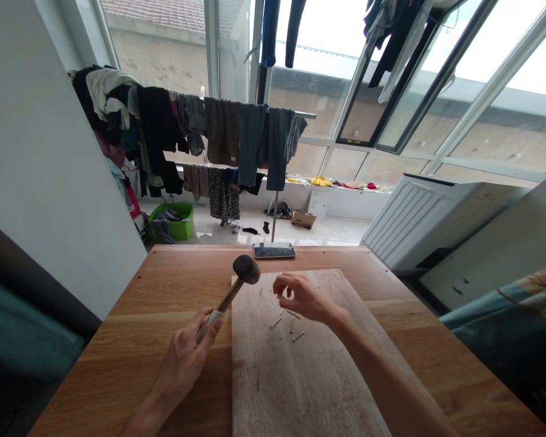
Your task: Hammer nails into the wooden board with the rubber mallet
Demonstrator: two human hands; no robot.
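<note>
My left hand (192,343) is wrapped round the pale grip of a mallet (246,269). Its dark head is raised at the upper right, over the far left corner of a wooden board (273,382). Above the far part of that board is my right hand (304,295), its fingers curled and the thumb brought in as in a pinch. Whatever its fingertips hold, if anything, is too small to make out. Several loose nails (299,336) lie on the board just below this hand. One thin nail (261,291) seems to stand upright near the board's far left.
The board rests on a wood-grain table (164,303). At the table's far edge lies a phone (274,250). Beyond are a laundry rack with hanging trousers (253,142), a green basket (182,226) and a cardboard box (303,220). A white appliance (418,212) stands at the right.
</note>
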